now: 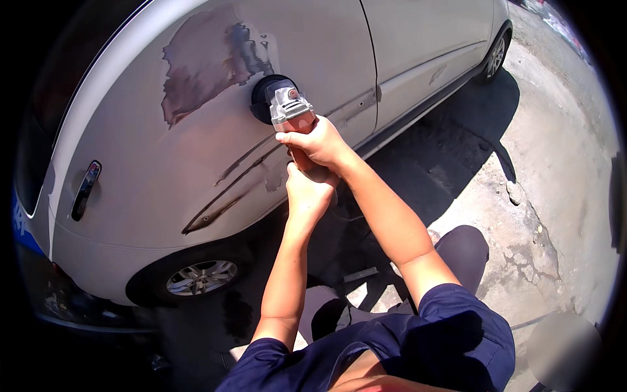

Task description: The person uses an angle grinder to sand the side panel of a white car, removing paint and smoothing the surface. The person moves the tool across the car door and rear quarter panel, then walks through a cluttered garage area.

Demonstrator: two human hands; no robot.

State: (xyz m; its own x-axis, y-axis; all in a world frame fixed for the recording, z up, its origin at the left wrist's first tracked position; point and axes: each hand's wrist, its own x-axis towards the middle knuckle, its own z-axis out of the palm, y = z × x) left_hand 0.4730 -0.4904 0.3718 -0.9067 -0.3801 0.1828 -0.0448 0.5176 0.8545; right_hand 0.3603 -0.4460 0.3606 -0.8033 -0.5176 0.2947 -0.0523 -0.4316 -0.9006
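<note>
My right hand [320, 141] is wrapped round the red-brown body of an angle grinder [291, 106], just behind its silvery gear head. Farther down the same tool, my left hand [309, 189] grips the rear of the body. The grinder's round black disc [262, 98] lies against the side panel of a pale car [176, 189]; its contact face is hidden. Beside the disc, up and to the left, is a large bare, brownish-grey patch [199, 62] with ragged paint edges. Dark scraped creases [225, 199] run below the disc.
The rear wheel [202, 277] sits low on the left, the front wheel [496, 55] far right. A black oblong fitting [86, 191] is on the rear panel. Cracked concrete ground [542, 215] spreads to the right, with a loose stone [514, 193]. My bent knee [462, 251] is below.
</note>
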